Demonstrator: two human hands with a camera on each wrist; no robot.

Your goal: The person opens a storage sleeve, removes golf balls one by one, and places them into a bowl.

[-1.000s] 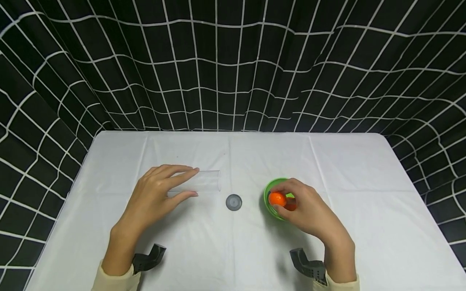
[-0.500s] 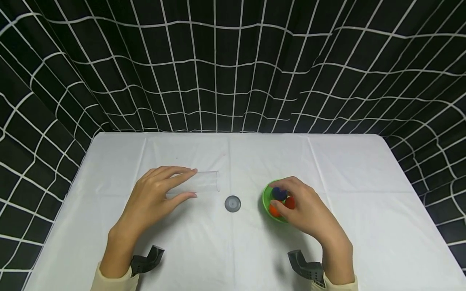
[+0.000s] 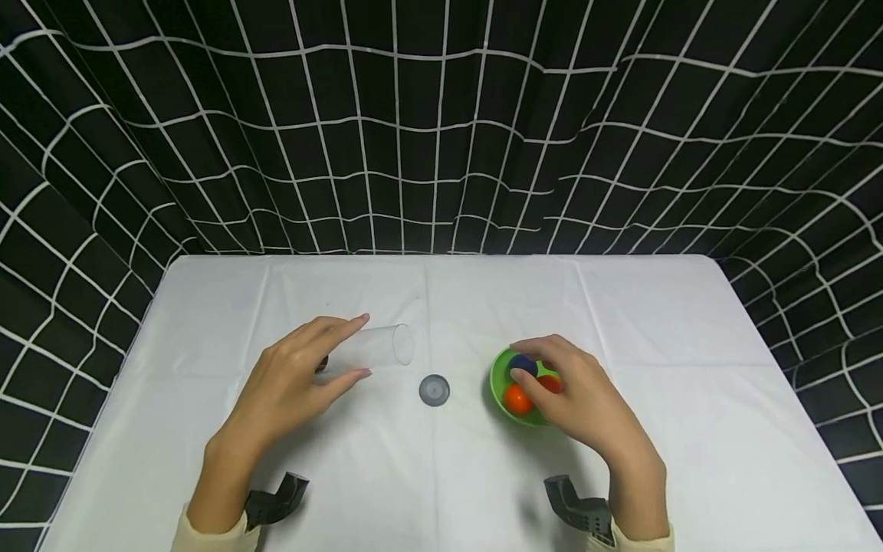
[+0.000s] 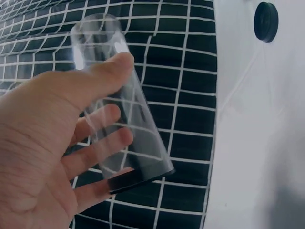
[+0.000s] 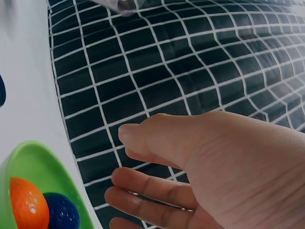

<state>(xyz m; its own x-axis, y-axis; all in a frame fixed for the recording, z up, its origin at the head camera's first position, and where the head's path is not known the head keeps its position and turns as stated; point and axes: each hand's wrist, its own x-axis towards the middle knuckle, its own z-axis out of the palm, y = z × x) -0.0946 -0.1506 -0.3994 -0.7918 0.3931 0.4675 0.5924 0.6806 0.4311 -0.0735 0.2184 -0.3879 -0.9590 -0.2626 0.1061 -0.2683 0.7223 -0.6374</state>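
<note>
My left hand (image 3: 286, 383) grips a clear cylindrical container (image 3: 381, 347), thumb on one side and fingers on the other. It lies nearly sideways in the head view, its rim to the right. In the left wrist view the container (image 4: 128, 129) shows a dark base. My right hand (image 3: 586, 399) hovers over a green bowl (image 3: 495, 389), fingers apart and nothing between them. Inside the bowl are an orange ball (image 3: 517, 399), a dark blue ball (image 3: 523, 364) and a red-orange ball (image 3: 549, 383), partly covered by the hand.
A round grey lid (image 3: 434, 390) lies flat on the white tablecloth (image 3: 441, 475) between the hands. Dark curtains with a white grid (image 3: 414, 138) surround the table's back and sides. Each wrist carries a black mount (image 3: 578, 506).
My right hand has let go of the orange ball, which dropped into the bowl. In my left hand the container has turned slightly, so its round mouth shows more and its dark base peeks out.
</note>
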